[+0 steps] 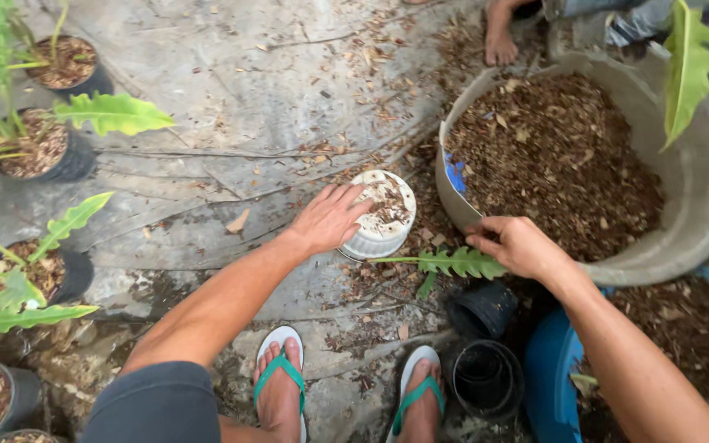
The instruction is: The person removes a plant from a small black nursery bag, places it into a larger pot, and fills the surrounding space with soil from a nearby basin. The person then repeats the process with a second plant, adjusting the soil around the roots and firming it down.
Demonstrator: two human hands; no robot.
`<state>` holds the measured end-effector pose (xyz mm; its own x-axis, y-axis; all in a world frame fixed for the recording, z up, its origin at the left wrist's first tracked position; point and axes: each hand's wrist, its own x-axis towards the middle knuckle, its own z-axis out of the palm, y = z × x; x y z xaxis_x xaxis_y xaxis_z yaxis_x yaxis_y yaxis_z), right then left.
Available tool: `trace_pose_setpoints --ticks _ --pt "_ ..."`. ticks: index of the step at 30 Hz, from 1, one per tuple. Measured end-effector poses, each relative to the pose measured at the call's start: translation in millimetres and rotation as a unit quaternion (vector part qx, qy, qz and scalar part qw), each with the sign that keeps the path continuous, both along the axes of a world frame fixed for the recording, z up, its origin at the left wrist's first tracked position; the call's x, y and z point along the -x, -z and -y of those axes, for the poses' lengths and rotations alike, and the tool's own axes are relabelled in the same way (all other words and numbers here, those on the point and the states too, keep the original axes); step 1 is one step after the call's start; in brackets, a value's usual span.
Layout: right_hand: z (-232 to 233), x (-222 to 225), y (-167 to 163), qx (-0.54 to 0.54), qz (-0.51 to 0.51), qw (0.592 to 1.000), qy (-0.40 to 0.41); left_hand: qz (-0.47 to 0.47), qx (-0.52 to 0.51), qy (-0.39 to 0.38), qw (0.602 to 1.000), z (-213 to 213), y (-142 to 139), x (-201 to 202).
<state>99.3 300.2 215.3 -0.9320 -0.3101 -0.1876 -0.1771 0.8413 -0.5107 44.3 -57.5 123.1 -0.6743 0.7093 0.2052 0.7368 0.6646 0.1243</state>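
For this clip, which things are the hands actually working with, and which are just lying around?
In use:
- left hand resting on the white pot
- right hand holding the leafy cutting
- big grey tub of bark mix, beside the right hand

Lying about:
- empty black pots
- potted plants at left
- blue container
- another person's foot

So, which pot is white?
The pot under the left hand, lying tilted on the ground beside the big tub. The other small pots are black.
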Motion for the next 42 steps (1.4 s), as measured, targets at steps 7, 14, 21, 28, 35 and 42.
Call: trace_pose_setpoints --ticks 7,14,21,28,35,42 --pt "103 58 17 0.032 -0.004 0.996 -0.08 0.073 0.177 -0.191 0.963 86 34 58" --pt "214 157 60 -0.001 -0.089 0.982 -0.166 0.046 0.056 -0.296 0.952 141 75 121" --pt "316 288 136 -0.098 -0.02 0.97 -0.221 0.18 -0.093 -0.416 0.887 184 122 193" --pt "382 401 201 -0.128 -0.017 0.971 -0.2 0.301 -0.015 -0.47 0.83 233 154 274" --pt "449 487 213 -0.149 -0.013 0.975 -0.163 0.387 -0.05 -0.46 0.798 256 176 305" --pt "515 557 202 -0.243 0.077 0.951 -0.174 0.396 -0.084 -0.457 0.792 270 193 328"
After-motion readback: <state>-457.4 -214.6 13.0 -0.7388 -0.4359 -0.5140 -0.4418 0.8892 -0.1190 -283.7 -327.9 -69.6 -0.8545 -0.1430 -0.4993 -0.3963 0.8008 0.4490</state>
